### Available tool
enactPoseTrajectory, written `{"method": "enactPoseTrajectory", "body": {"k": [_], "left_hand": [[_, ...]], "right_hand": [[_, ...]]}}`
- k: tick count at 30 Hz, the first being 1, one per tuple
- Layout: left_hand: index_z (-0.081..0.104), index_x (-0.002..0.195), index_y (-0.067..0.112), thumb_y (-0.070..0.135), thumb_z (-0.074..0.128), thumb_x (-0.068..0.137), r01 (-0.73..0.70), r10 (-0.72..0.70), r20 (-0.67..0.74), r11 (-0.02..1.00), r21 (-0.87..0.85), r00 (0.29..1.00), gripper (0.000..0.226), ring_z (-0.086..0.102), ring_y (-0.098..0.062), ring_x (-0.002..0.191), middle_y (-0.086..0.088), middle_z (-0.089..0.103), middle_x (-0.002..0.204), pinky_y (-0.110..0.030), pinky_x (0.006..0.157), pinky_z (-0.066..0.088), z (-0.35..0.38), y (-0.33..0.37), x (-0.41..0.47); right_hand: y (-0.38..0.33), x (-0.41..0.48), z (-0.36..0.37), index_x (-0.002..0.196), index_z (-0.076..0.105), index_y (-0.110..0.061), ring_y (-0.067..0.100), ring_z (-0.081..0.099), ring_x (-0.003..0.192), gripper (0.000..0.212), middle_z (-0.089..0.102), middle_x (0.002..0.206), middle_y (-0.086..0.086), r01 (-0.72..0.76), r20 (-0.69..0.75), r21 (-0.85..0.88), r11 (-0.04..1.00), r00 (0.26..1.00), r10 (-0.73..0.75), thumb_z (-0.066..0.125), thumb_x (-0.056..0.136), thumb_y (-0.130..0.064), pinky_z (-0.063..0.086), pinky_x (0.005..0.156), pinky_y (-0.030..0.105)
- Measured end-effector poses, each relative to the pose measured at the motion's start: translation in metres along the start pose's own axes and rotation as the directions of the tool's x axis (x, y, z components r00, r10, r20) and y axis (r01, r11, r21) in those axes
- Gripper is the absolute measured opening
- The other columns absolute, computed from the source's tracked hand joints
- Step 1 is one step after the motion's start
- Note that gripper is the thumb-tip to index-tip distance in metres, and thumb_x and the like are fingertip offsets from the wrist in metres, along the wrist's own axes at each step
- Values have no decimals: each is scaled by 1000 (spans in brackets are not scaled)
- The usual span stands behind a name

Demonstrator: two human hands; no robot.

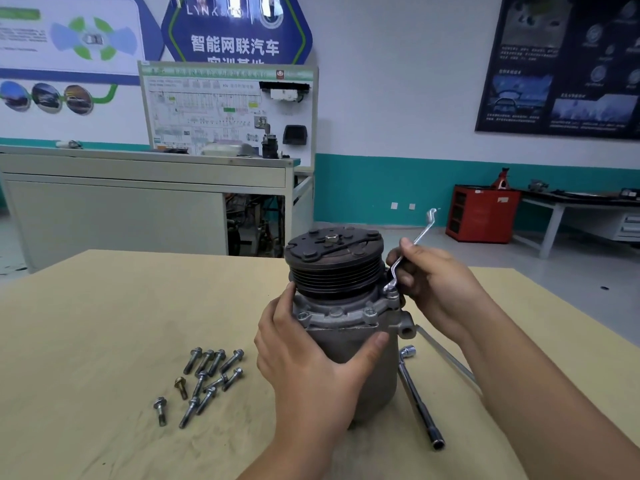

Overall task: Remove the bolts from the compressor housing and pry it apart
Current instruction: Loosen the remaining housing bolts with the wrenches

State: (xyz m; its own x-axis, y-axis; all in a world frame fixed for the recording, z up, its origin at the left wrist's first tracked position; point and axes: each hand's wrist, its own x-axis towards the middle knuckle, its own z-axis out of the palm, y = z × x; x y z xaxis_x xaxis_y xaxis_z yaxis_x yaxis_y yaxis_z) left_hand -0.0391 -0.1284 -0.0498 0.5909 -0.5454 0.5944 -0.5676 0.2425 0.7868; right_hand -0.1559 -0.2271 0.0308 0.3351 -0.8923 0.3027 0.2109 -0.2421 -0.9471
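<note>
A grey compressor (360, 344) stands upright on the tan table (86, 334), its black ribbed pulley (334, 261) on top. My left hand (304, 355) wraps round the housing's left and front, thumb across the body. My right hand (433, 282) grips a thin silver ring wrench (412, 245). The wrench's lower ring sits on a bolt (390, 289) at the right side of the flange, and its handle rises up and to the right. Several removed bolts (204, 379) lie loose on the table left of the compressor.
An L-shaped socket wrench (420, 400) lies on the table right of the compressor, with a flat metal bar (446, 358) behind it. Beyond the table stand a grey workbench (138, 188), a training board and a red cabinet (481, 213).
</note>
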Motion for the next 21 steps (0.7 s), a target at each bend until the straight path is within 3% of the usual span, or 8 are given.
{"method": "enactPoseTrajectory", "body": {"k": [4,6,8,11,13,15,17,21], "left_hand": [[24,142,31,81,55,48,-9,9,2,1000,11,1000,111,25,-10,128,4,32,138,-38,105,21,1,-3,-1],[23,142,33,80,55,48,-12,12,3,1000,11,1000,110,25,-11,128,5,31,137,-37,105,21,2,-3,0],[19,140,38,80,55,48,-16,16,6,1000,13,1000,108,25,-10,128,7,30,137,-38,105,22,2,-4,0],[15,135,49,80,55,47,-18,18,5,1000,2,1000,101,23,-6,129,12,28,135,-40,108,22,1,-4,-2],[16,135,49,79,56,48,-26,26,0,1000,2,1000,101,23,-5,129,12,29,135,-42,109,23,1,-4,-2],[19,138,43,78,56,50,-37,37,-5,999,13,999,102,25,-7,128,10,31,134,-42,109,24,0,-3,-1],[21,141,37,78,55,51,-44,44,-3,999,21,999,104,26,-7,127,10,32,133,-41,108,25,-1,-3,-1],[24,142,32,78,54,52,-54,54,-2,998,30,999,105,26,-6,127,13,31,131,-39,107,25,-3,-3,-1]], "right_hand": [[4,-6,2,68,63,-13,10,43,47,28,47,48,-1,143,-74,251,957,989,-128,51,87,-29,36,50,20],[6,-14,1,65,68,-19,10,50,50,26,53,50,-1,297,-97,170,940,954,-284,55,84,-30,42,50,19],[4,-20,-2,68,68,-23,8,56,53,23,59,56,-1,482,-71,-102,870,869,-489,58,88,-29,45,54,16],[2,-26,-11,75,61,-26,6,60,62,22,61,63,-10,684,80,-456,569,668,-739,52,91,-39,47,60,16],[1,-27,-15,78,64,-18,5,56,65,31,58,68,-17,760,229,-554,340,531,-816,49,95,-40,47,63,25],[3,-27,-18,72,65,-3,8,52,62,41,62,66,-5,802,374,-581,139,415,-830,47,96,-30,42,65,32],[1,-28,-19,66,63,3,14,53,55,41,64,62,6,818,458,-575,25,347,-818,48,95,-22,40,67,33],[-9,-33,-14,64,63,-1,18,49,51,32,60,59,6,777,574,-606,-170,278,-770,51,90,-13,36,66,30]]}}
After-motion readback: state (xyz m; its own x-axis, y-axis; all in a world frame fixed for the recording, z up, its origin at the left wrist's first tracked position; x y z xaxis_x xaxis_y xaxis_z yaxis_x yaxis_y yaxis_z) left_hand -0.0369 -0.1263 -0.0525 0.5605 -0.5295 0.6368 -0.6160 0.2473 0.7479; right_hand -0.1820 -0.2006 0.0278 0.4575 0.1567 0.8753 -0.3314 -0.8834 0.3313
